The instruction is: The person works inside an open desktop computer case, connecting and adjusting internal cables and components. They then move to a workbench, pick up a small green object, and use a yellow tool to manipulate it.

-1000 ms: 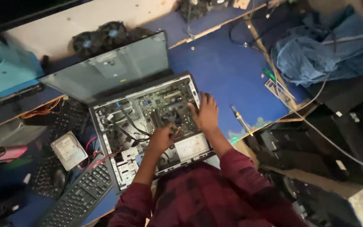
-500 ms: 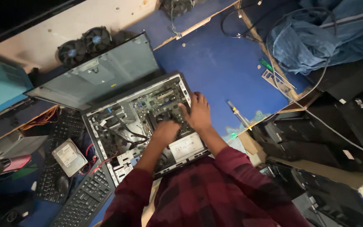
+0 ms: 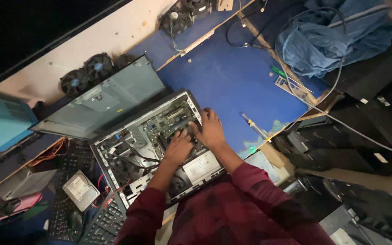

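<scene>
An open desktop computer case (image 3: 114,159) lies flat on the blue worktop, its green motherboard (image 3: 165,121) and black cables exposed. My left hand (image 3: 178,147) reaches down into the middle of the case, fingers pressed among the parts; what it grips is hidden. My right hand (image 3: 210,129) rests on the case's right side beside it, fingers bent over the board's edge. A grey power supply (image 3: 201,166) sits in the case just below both hands. Both sleeves are dark red plaid.
The removed grey side panel (image 3: 107,102) leans behind the case. A screwdriver (image 3: 255,127) lies on the blue worktop (image 3: 232,81) to the right. A hard drive (image 3: 81,190) and keyboards (image 3: 107,222) sit at left. Cooling fans (image 3: 87,72) stand behind; blue cloth (image 3: 332,36) at top right.
The view has shifted, so the case sits lower and more central. Both hands stay inside the case, with the left hand now closer to the right.
</scene>
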